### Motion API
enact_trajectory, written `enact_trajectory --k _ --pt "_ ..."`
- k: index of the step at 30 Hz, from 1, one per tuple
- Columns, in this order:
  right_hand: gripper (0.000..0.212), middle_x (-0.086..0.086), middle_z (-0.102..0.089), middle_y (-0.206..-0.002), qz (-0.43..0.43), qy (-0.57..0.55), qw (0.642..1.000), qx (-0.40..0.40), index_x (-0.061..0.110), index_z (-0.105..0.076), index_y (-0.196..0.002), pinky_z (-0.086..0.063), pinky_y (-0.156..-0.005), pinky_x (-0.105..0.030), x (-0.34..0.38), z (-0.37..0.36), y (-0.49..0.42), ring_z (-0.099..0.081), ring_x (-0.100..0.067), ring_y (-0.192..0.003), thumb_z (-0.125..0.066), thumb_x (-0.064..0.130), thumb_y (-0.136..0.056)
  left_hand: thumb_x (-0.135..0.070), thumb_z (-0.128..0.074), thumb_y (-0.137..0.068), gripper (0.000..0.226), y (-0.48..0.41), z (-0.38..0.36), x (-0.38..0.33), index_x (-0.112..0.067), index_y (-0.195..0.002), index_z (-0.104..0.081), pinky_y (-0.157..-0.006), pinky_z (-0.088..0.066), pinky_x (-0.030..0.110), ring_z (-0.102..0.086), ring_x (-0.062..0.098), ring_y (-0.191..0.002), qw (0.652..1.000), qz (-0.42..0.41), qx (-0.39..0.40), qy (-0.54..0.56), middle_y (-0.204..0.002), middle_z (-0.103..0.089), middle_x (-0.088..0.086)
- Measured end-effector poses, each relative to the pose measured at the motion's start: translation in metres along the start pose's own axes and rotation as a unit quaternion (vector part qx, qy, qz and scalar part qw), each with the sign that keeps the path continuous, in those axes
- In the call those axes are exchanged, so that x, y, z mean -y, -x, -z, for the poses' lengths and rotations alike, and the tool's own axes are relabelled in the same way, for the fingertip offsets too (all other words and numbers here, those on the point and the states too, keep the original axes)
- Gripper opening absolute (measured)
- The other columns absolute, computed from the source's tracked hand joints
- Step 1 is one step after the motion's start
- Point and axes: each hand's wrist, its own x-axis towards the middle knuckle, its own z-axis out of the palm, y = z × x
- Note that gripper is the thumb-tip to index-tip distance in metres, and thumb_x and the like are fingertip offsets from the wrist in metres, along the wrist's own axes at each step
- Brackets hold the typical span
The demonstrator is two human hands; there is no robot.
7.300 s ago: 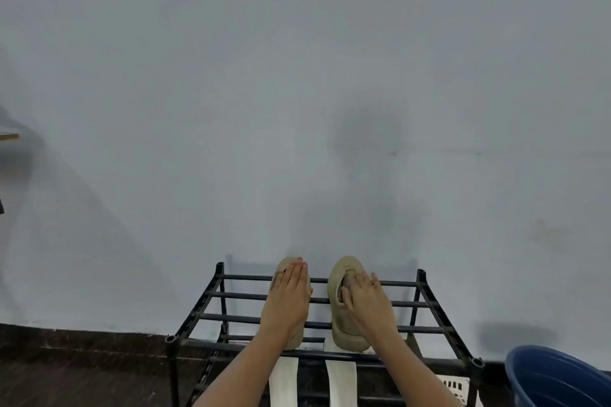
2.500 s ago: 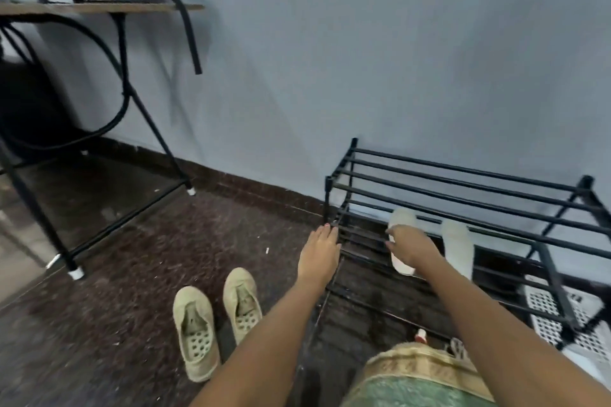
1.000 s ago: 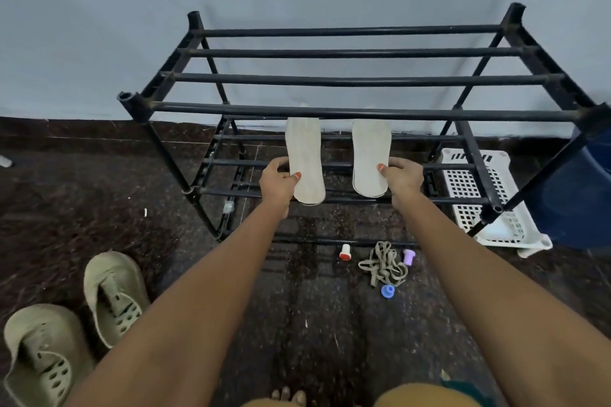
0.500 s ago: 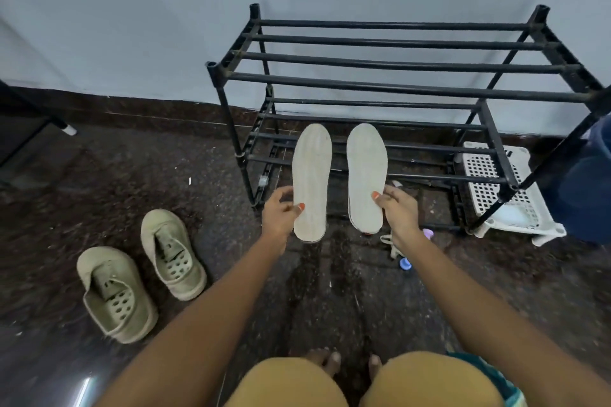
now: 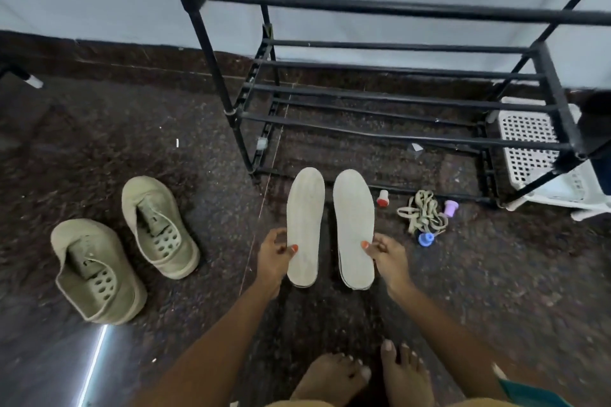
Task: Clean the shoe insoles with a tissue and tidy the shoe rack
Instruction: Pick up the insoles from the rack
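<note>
While the left insole [image 5: 304, 225] and right insole [image 5: 353, 228] sit side by side in the middle of the frame, just below the rack [image 5: 396, 8], the left hand [image 5: 273, 256] pinches one edge and the right hand [image 5: 387, 256] pinches the other. Both grips are narrow. The shoes [image 5: 158, 228] wait at lower left. No tissue shows, so I think wiping and tidying are both left to do.

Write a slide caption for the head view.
Left hand holds the left insole, right hand the right insole, before the shoe rack; beige shoes at left.
</note>
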Motion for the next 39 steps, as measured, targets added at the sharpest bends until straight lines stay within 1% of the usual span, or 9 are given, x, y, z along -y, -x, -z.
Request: enact_trajectory --k 2,5,11,15,23,29,33,36,39 --pt "0.018 -0.009 -0.063 -0.090 -0.017 0.016 1.000 -0.004 -0.003 -0.061 -0.103 -0.047 -0.057 -0.008 -0.017 -0.001 -0.006 -0.056 -0.009 -0.070 -0.058 -0.001 -0.086 0.001 -0.057 -0.089 0.031 -0.007 -0.006 0.011 -0.002 -0.120 -0.050 -0.059 -0.044 0.017 -0.055 0.016 -0.085 1.000 0.009 0.006 -0.013 -0.101 -0.061 0.011" --pt "0.019 -0.010 -0.063 -0.087 -0.037 0.030 0.999 -0.009 -0.005 -0.060 -0.104 -0.045 -0.056 -0.009 -0.033 0.000 -0.009 -0.055 -0.013 -0.069 -0.057 -0.002 -0.086 0.001 -0.056 -0.090 0.031 -0.014 -0.009 0.020 -0.002 -0.120 -0.050 -0.073 -0.046 0.028 -0.055 0.018 -0.089 0.999 0.017 0.014 -0.027 -0.108 -0.062 0.014" --pt "0.018 -0.008 -0.062 -0.087 -0.062 0.066 0.996 -0.018 -0.003 -0.060 -0.103 -0.045 -0.054 -0.008 -0.048 -0.002 -0.012 -0.056 -0.011 -0.070 -0.058 0.000 -0.085 -0.004 -0.056 -0.091 0.033 -0.025 -0.017 0.033 -0.002 -0.123 -0.050 -0.075 -0.042 0.027 -0.055 0.020 -0.094 0.997 0.043 0.001 -0.071 -0.111 -0.063 0.016" --pt "0.014 -0.014 -0.065 -0.088 -0.057 0.135 0.987 -0.058 -0.002 -0.064 -0.095 -0.043 -0.067 -0.028 -0.042 -0.010 -0.011 -0.059 -0.024 -0.081 -0.063 0.006 -0.083 -0.011 -0.058 -0.091 0.026 -0.022 -0.024 0.030 -0.001 -0.115 -0.057 -0.071 -0.039 0.024 -0.057 0.023 -0.093 0.988 0.037 -0.029 -0.144 -0.107 -0.064 0.015" --pt "0.017 -0.006 -0.061 -0.087 -0.093 0.206 0.971 -0.076 0.007 -0.062 -0.096 -0.045 -0.075 -0.035 -0.037 -0.014 -0.009 -0.059 -0.024 -0.087 -0.063 0.020 -0.084 -0.014 -0.061 -0.090 0.025 -0.024 -0.021 0.028 -0.005 -0.113 -0.056 -0.078 -0.047 0.036 -0.060 0.028 -0.094 0.979 0.047 -0.049 -0.193 -0.105 -0.063 0.012" --pt "0.023 -0.005 -0.058 -0.080 -0.085 0.193 0.975 -0.076 0.006 -0.058 -0.102 -0.041 -0.069 -0.029 -0.036 -0.003 -0.010 -0.055 -0.019 -0.078 -0.065 0.018 -0.084 -0.012 -0.061 -0.089 0.031 -0.022 -0.019 0.021 -0.006 -0.118 -0.053 -0.081 -0.048 0.038 -0.059 0.028 -0.099 0.979 0.030 -0.050 -0.194 -0.111 -0.060 0.011" --pt "0.017 -0.006 -0.060 -0.077 -0.086 0.183 0.976 -0.084 0.006 -0.061 -0.096 -0.041 -0.068 -0.028 -0.031 0.010 -0.011 -0.056 -0.019 -0.077 -0.065 0.016 -0.083 -0.012 -0.061 -0.088 0.026 -0.019 -0.017 0.008 -0.007 -0.112 -0.055 -0.076 -0.046 0.034 -0.057 0.026 -0.095 0.979 -0.003 -0.049 -0.200 -0.113 -0.059 0.011" --pt "0.003 -0.007 -0.064 -0.083 -0.071 0.175 0.978 -0.093 0.009 -0.064 -0.085 -0.044 -0.075 -0.029 -0.019 0.024 -0.009 -0.060 -0.023 -0.084 -0.063 0.012 -0.083 -0.010 -0.061 -0.088 0.027 -0.015 -0.017 -0.008 -0.008 -0.114 -0.055 -0.077 -0.046 0.034 -0.058 0.026 -0.095 0.979 -0.028 -0.048 -0.194 -0.113 -0.058 0.011" --pt "0.007 -0.009 -0.067 -0.089 -0.047 0.177 0.978 -0.103 0.007 -0.066 -0.084 -0.042 -0.074 -0.023 -0.002 0.040 -0.004 -0.060 -0.021 -0.086 -0.059 0.008 -0.085 -0.009 -0.060 -0.088 0.026 -0.010 -0.023 -0.032 -0.008 -0.114 -0.056 -0.075 -0.045 0.032 -0.058 0.023 -0.094 0.980 -0.053 -0.039 -0.188 -0.111 -0.060 0.010"
